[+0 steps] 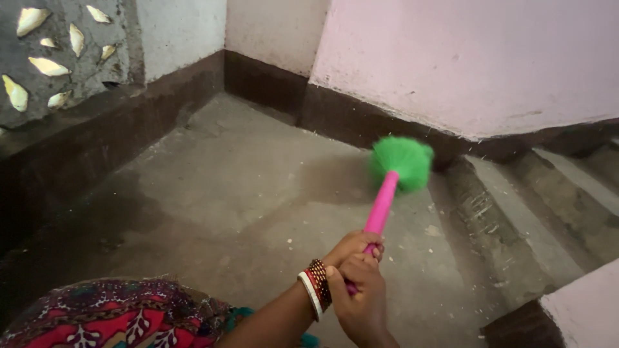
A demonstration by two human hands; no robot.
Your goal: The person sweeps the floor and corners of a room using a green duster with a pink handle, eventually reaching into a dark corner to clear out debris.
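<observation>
Rough grey concrete is seen underfoot on a stair landing [245, 193], mottled with darker damp patches and sprinkled with pale crumbs of debris. Far to the left of the broom, a grey lattice wall [64, 58] is pierced by leaf-shaped openings, about eight of which can be counted before the edge cuts them off. Below the broom and to its left, a patterned garment [116, 319] in red, purple and white is seen, its lower part lost at the bottom edge. A stack of bangles [316, 287], red, white and beaded brown, is worn on the left wrist, just left of the broom's handle end. The left hand [353, 246] is curled around the pink handle, fingers pressed together and wrapped over it. The right hand [361, 296] is clamped just beneath, fingers closed tightly on the same handle, whose very end is hidden inside the grip. One broom [387, 193] is held, with a smooth pink plastic shaft and a fluffy green bristle head [401, 161] blurred over the floor by the foot of the wall. Behind the broom, a pink plastered wall [464, 58] with a dark brown skirting band is visible. To the right of the broom, concrete steps [529, 212] are found, three being discernible and the rest cropped.
</observation>
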